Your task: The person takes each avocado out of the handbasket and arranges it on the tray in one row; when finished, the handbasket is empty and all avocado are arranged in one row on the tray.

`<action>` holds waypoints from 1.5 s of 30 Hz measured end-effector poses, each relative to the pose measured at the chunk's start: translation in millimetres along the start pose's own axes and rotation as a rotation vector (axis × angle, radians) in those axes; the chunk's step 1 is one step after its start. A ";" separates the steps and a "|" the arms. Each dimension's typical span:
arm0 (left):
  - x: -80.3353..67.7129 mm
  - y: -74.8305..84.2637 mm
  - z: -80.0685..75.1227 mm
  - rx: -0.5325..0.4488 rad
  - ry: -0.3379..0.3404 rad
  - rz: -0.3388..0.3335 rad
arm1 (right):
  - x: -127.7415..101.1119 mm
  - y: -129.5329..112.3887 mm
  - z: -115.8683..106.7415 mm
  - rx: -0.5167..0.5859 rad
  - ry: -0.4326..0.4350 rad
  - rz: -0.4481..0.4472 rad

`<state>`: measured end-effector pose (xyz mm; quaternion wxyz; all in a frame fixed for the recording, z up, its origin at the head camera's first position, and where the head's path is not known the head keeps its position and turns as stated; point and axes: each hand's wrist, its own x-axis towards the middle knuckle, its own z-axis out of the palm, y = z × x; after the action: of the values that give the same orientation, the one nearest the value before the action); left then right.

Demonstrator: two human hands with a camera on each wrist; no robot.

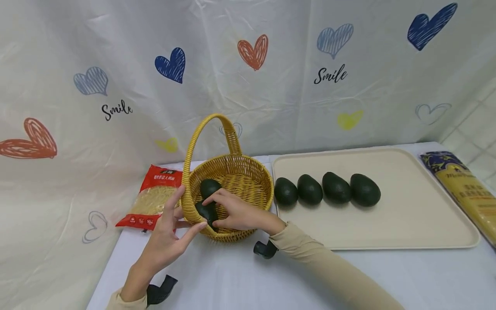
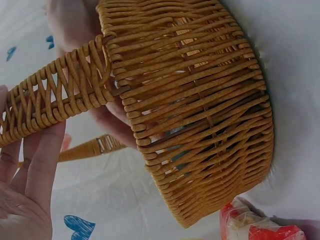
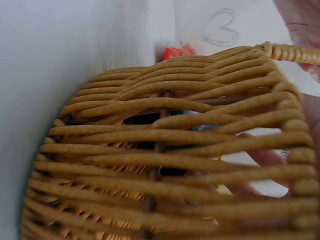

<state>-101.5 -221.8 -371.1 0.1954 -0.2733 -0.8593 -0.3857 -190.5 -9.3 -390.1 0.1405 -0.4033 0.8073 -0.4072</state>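
Two dark green avocados sit inside our yellow woven wicker basket [image 1: 232,181]: one loose avocado [image 1: 209,187] toward the back, and a nearer avocado [image 1: 207,212] at the front rim, which our right hand [image 1: 237,212] pinches between curled fingers and thumb. Our left hand [image 1: 167,238] is spread with straight fingers, fingertips touching the base of the basket handle [image 1: 193,146] and steadying it; it grips nothing. Four more dark avocados [image 1: 327,189] lie in a row on the beige plastic tray [image 1: 418,215] just right of the basket.

We judge the step in hand to be moving an avocado between basket and tray; whether it is going in or coming out we cannot tell. Either way, the next move calls for keeping the basket braced and clearing the rim and handle cleanly. A red packet of noodles [image 1: 152,199] lies left of the basket.
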 end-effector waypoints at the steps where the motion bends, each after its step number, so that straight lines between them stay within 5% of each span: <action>1: 0.3 0.1 -0.1 -0.003 -0.001 0.001 | 2.2 -1.1 0.8 -0.008 -0.009 0.005; 20: -0.7 1.8 1.7 -0.003 -0.001 -0.005 | 31.5 -7.1 13.1 -0.191 -0.084 0.114; 45: -0.2 2.1 2.5 -0.002 0.000 0.005 | 21.8 -8.8 3.2 -0.274 -0.174 0.127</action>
<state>-100.5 -218.7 -371.6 0.1961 -0.2754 -0.8583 -0.3859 -197.9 -30.7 -383.1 0.1791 -0.4005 0.8639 -0.2474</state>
